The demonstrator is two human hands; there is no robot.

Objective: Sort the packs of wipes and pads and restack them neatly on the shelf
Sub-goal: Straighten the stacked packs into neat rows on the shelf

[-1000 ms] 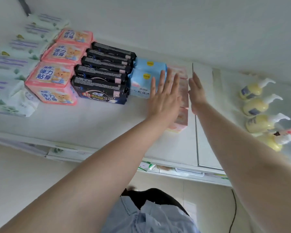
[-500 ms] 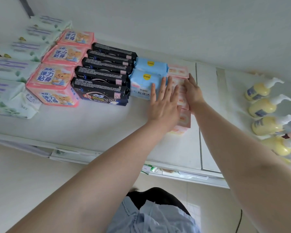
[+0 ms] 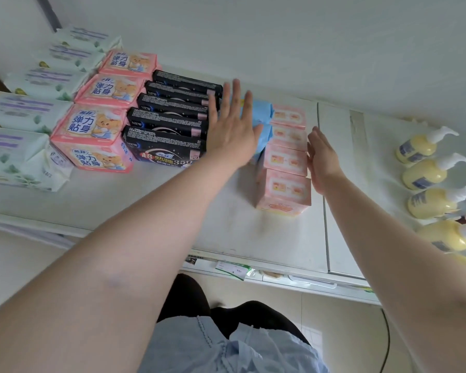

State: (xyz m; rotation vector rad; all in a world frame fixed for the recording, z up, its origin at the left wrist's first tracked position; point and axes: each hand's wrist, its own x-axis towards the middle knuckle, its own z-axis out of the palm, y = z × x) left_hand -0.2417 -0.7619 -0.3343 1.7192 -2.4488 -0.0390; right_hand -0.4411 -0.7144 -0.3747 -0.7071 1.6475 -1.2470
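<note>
On the white shelf stand rows of packs: white wipes packs at the left, pink bear packs, black pad packs, blue packs and a row of pale pink packs. My left hand lies flat with straight fingers over the blue packs, next to the black row. My right hand is flat with straight fingers against the right side of the pale pink row. Most of the blue packs are hidden under my left hand.
Several yellow pump bottles lie in a row at the right of the shelf. A seam splits the shelf just right of the pale pink packs. Price labels hang on the front edge.
My left hand has moved left, off the pale pink packs and onto the blue ones. My right hand has shifted from the top of the pale pink row to its right side.
</note>
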